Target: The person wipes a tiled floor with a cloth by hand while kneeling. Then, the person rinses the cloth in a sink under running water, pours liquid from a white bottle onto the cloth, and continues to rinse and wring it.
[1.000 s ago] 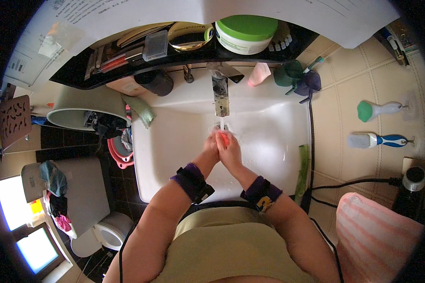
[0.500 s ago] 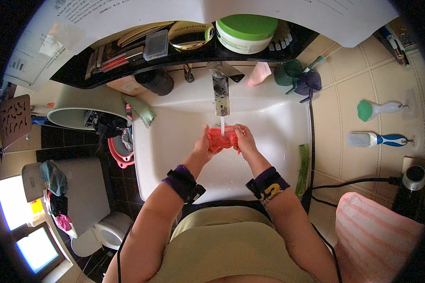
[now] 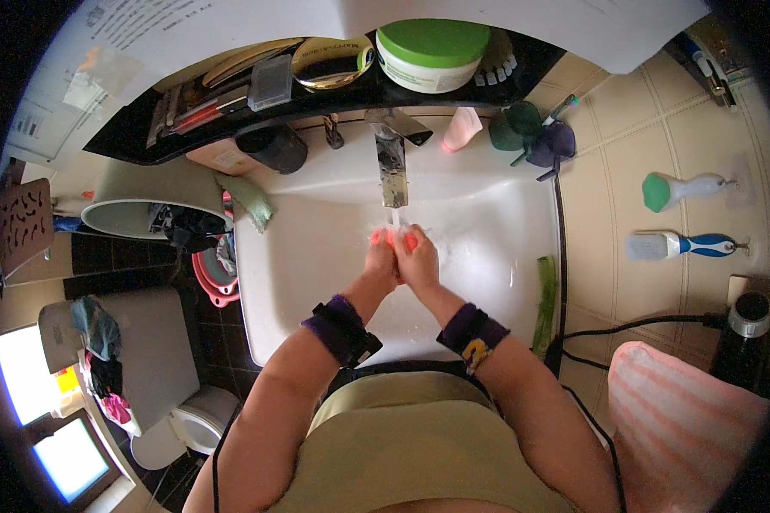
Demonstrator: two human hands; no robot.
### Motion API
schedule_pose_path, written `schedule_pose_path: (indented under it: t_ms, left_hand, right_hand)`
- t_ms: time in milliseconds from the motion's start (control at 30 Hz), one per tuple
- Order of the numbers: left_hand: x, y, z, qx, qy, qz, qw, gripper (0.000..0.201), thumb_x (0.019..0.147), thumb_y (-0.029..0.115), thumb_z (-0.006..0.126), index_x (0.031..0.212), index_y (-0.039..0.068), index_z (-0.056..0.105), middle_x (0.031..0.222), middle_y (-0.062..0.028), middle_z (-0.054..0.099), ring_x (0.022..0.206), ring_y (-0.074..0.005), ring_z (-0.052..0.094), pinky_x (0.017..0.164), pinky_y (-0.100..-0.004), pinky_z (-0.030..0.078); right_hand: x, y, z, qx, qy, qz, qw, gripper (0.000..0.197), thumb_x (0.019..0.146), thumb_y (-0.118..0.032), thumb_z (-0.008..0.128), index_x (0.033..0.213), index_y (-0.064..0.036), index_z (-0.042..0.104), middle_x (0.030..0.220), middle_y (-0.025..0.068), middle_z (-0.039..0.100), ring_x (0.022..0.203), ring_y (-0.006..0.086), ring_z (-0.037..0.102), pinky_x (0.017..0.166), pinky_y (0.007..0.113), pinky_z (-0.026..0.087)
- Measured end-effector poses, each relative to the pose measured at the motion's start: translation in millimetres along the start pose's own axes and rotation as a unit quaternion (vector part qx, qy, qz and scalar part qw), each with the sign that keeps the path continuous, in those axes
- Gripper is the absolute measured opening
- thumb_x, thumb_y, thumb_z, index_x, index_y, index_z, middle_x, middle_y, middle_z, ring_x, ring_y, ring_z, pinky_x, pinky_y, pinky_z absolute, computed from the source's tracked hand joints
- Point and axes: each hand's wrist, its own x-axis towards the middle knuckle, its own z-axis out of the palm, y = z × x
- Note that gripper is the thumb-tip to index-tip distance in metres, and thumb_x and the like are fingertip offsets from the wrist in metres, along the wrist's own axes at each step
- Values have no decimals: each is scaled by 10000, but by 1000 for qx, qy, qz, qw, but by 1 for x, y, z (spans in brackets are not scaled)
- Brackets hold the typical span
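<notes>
Under the tap (image 3: pixel 392 175), a stream of water (image 3: pixel 395 218) falls onto a coral-red cloth (image 3: pixel 411 241) bunched between my hands. My left hand (image 3: pixel 381 263) is closed around one side of it. My right hand (image 3: pixel 418 263) grips the other side, pressed up against the left. Most of the cloth is hidden by my fingers; only small red patches show at the top. Water splashes around the knuckles. Both hands are over the white sink basin (image 3: pixel 308 265), and each wrist wears a dark purple band.
Behind the tap, a black shelf (image 3: pixel 316 104) carries a green-lidded tub (image 3: pixel 432 56). Cups (image 3: pixel 515 128) and a pink tube (image 3: pixel 462 130) stand on the back rim. A green strip (image 3: pixel 545 303) lies at the right edge. Left is a bucket (image 3: pixel 150 201) with dark clothes.
My hands have come together, squeezing the cloth that was spread between them into a small bunch under the stream. Water now splashes off it.
</notes>
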Motion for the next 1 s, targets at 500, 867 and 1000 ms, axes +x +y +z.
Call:
schedule_pose_path:
  t_ms: [500,867,1000]
  left_hand:
    - [3,31,-35,15,21,77,997,459,963,479,437,1173,89,559,1074,-84,639,905,-265,640,735,-417,537]
    - [-2,24,-9,31,-90,76,993,312,1012,320,441,1140,48,524,1075,-105,636,921,-246,649,794,-425,540]
    - [-12,31,-6,79,-46,96,991,278,1002,302,478,1098,53,557,1007,-76,648,810,-192,640,690,-369,531]
  right_hand:
    - [26,5,-1,91,-231,159,955,453,927,-352,537,1302,-97,523,1111,141,652,979,272,637,868,384,501]
    - [42,-169,-118,-52,-38,-358,931,412,893,-139,594,1297,-81,539,1322,109,544,818,239,672,710,312,537]
    - [43,-140,-105,-184,-29,-315,931,678,849,-97,555,1475,-124,294,1530,38,300,1016,318,619,743,394,552]
